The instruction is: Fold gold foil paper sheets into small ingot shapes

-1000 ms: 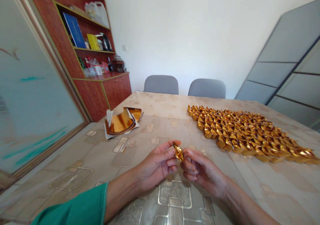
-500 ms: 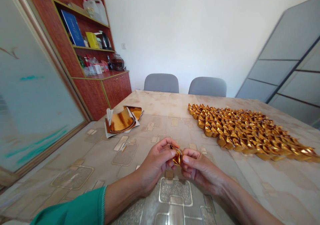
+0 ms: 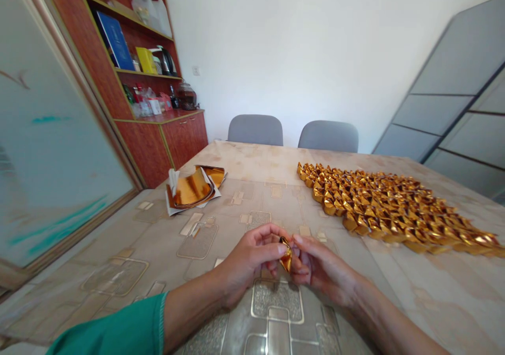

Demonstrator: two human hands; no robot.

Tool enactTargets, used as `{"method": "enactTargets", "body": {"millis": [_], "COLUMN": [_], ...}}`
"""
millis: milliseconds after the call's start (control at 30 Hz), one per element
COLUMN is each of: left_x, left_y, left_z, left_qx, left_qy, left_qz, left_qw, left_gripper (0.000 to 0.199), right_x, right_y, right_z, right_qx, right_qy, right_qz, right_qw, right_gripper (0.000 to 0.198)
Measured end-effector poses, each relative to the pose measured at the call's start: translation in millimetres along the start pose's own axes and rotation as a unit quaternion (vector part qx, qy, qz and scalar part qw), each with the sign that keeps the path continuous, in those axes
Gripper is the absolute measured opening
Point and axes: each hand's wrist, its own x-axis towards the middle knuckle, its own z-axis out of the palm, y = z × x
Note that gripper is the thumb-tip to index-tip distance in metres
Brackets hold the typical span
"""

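A small folded piece of gold foil paper (image 3: 286, 257) is held over the near middle of the table. My left hand (image 3: 256, 255) pinches it from the left, thumb in front and forefinger curled over the top. My right hand (image 3: 315, 260) closes on its right side, with the fingers bent behind it and partly hidden. To the right lie rows of folded gold paper pieces (image 3: 379, 202), packed close together. Farther left rests a stack of gold and white paper sheets (image 3: 193, 189), its sheets curling upward.
A patterned cover lies over the table (image 3: 236, 208). Behind it stand two grey chairs (image 3: 255, 130) (image 3: 328, 135) against the white wall. At the left is a red-brown cabinet (image 3: 183, 139) with bottles, a kettle and a blue folder, beside a frosted glass door (image 3: 59, 134).
The folded gold paper has turned in my fingers and now shows a narrower, more upright shape. My right thumb has shifted up to its top edge.
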Motion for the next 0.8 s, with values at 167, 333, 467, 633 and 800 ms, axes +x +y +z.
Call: {"method": "enactTargets", "body": {"millis": [167,333,467,633,800], "left_x": [4.2,5.3,4.5,4.9,4.1], "left_y": [-3.9,-8.5,-8.7,-5.4,-7.8], "left_z": [-0.4,0.5,0.1,-0.6,-1.3], "left_qx": [0.074,0.155,0.151,0.138,0.075], "left_qy": [0.055,0.052,0.046,0.058,0.054], "left_qz": [0.023,0.061,0.065,0.044,0.015], "left_qw": [0.995,0.985,0.985,0.988,0.996], "left_gripper": [0.017,0.009,0.009,0.016,0.018], "right_x": [-3.0,-2.8,-1.3,-0.2,-0.2], "right_y": [-0.9,5.5,8.9,8.7,11.0], "right_z": [13.8,19.8,17.0,16.4,15.3], "right_qx": [-0.127,-0.193,-0.230,-0.277,-0.273], "right_qy": [0.035,0.068,0.086,0.126,0.119], "right_qz": [-0.037,-0.055,-0.063,-0.085,-0.089], "right_qw": [0.991,0.977,0.967,0.949,0.950], "right_gripper": [0.034,0.024,0.016,0.009,0.016]}}
